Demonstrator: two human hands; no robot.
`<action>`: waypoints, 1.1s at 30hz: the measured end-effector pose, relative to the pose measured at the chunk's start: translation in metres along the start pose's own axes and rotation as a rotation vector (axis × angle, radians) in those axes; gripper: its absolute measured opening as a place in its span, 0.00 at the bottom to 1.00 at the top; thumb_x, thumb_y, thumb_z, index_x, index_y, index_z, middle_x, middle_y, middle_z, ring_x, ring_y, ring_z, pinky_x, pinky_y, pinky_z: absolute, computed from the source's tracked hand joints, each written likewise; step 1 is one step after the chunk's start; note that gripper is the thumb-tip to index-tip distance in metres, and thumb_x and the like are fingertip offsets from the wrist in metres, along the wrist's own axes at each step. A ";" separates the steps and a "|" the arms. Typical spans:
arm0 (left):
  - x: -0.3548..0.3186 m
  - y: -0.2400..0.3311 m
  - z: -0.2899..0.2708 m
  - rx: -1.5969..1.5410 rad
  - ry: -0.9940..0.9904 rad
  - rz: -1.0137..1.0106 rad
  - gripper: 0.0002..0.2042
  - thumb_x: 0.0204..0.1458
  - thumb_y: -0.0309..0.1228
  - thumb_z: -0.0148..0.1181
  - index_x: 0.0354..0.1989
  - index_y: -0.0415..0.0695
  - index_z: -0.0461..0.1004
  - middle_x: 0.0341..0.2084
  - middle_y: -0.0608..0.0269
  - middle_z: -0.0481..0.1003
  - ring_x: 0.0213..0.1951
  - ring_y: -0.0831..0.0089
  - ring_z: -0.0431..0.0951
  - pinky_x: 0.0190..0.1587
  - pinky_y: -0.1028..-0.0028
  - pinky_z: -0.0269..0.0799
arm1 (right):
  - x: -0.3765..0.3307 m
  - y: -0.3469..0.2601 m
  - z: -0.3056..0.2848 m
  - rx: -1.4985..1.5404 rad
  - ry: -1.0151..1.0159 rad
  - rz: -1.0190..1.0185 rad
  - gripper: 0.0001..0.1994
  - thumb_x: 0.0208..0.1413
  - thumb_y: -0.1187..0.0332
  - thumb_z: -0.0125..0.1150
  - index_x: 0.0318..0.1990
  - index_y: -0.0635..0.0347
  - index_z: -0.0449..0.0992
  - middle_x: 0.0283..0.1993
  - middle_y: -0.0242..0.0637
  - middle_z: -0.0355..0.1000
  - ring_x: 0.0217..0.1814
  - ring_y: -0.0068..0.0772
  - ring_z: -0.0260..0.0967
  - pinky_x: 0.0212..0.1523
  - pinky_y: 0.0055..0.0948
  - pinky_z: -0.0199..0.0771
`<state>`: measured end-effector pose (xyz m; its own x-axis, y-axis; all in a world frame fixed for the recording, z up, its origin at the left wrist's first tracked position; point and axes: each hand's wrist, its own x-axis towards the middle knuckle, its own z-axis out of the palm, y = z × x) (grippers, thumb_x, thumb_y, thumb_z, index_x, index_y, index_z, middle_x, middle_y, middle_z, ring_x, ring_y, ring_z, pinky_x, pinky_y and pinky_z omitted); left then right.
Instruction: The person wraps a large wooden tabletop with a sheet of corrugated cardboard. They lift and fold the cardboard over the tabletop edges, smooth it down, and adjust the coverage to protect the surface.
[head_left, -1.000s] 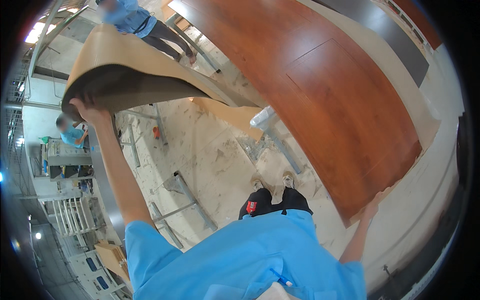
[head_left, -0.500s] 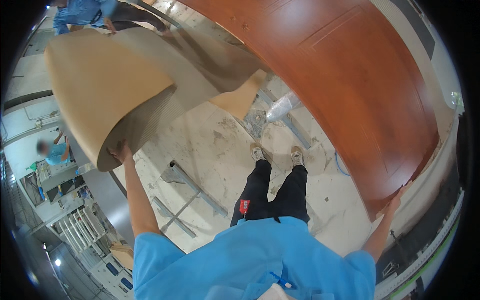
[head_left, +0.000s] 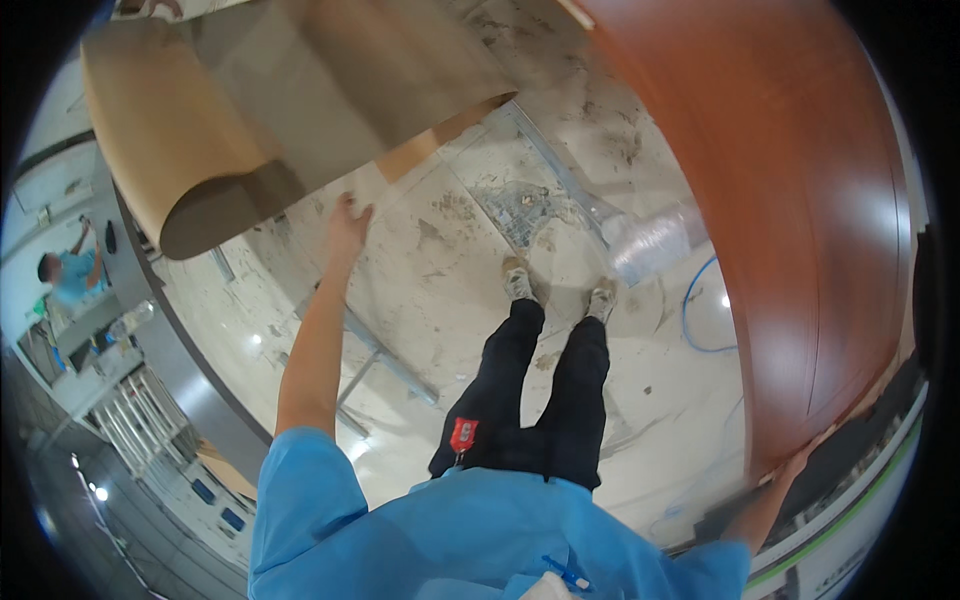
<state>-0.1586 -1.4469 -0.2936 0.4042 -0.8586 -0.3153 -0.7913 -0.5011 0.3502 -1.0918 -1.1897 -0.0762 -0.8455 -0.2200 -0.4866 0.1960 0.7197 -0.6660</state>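
Note:
A large reddish-brown door panel point(head_left: 770, 180) stands tilted on the right. At its near bottom corner my right hand point(head_left: 790, 470) is closed on the edge, its fingers partly hidden by the panel. My left hand point(head_left: 348, 225) reaches forward over the floor, slightly blurred, fingers apart and holding nothing. Just beyond it, to the far left, hangs a large sheet of brown cardboard point(head_left: 190, 130), curled over so that its darker ribbed inner side shows. A small gap parts my left hand from the sheet.
Metal rails of a floor stand point(head_left: 385, 370) lie below my left forearm. A plastic-wrapped roll point(head_left: 650, 245) and a blue hose point(head_left: 688, 310) are near the panel. A grey table point(head_left: 190, 350) runs along the left. Another person point(head_left: 75, 275) works beyond it.
My left hand has let go of the cardboard sheet and moved right. The sheet has shifted away. The door panel has swung to the right, my right hand still on its edge.

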 end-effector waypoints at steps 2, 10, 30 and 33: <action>0.008 0.016 0.055 -0.038 -0.113 -0.018 0.31 0.52 0.44 0.64 0.60 0.38 0.66 0.53 0.46 0.74 0.55 0.50 0.74 0.56 0.60 0.69 | -0.007 -0.004 0.008 -0.058 0.039 -0.006 0.44 0.60 0.32 0.42 0.76 0.46 0.42 0.78 0.37 0.40 0.76 0.46 0.42 0.73 0.45 0.46; 0.044 -0.003 0.257 -0.093 -0.291 -0.112 0.32 0.52 0.49 0.62 0.59 0.38 0.68 0.54 0.44 0.74 0.56 0.52 0.74 0.55 0.61 0.70 | 0.005 -0.006 0.015 -0.161 0.150 -0.011 0.47 0.56 0.27 0.42 0.73 0.54 0.49 0.75 0.44 0.48 0.72 0.52 0.51 0.69 0.46 0.55; 0.334 -0.292 0.418 -1.174 0.165 -0.578 0.41 0.43 0.47 0.72 0.66 0.47 0.62 0.64 0.66 0.62 0.63 0.71 0.59 0.60 0.69 0.57 | -0.006 0.039 0.163 -0.442 0.314 -0.094 0.44 0.60 0.32 0.42 0.70 0.63 0.56 0.71 0.49 0.56 0.69 0.50 0.57 0.67 0.40 0.58; 0.354 -0.285 0.429 -1.249 0.326 -0.638 0.28 0.46 0.45 0.70 0.56 0.49 0.74 0.50 0.73 0.73 0.40 0.78 0.69 0.45 0.75 0.62 | 0.006 0.062 0.156 -0.385 0.298 -0.078 0.44 0.60 0.33 0.43 0.69 0.64 0.57 0.70 0.49 0.57 0.68 0.50 0.57 0.66 0.40 0.58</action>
<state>0.0130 -1.5620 -0.8836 0.7497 -0.3563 -0.5577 0.4044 -0.4204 0.8122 -1.0074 -1.2489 -0.2081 -0.9667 -0.1253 -0.2233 -0.0237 0.9122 -0.4091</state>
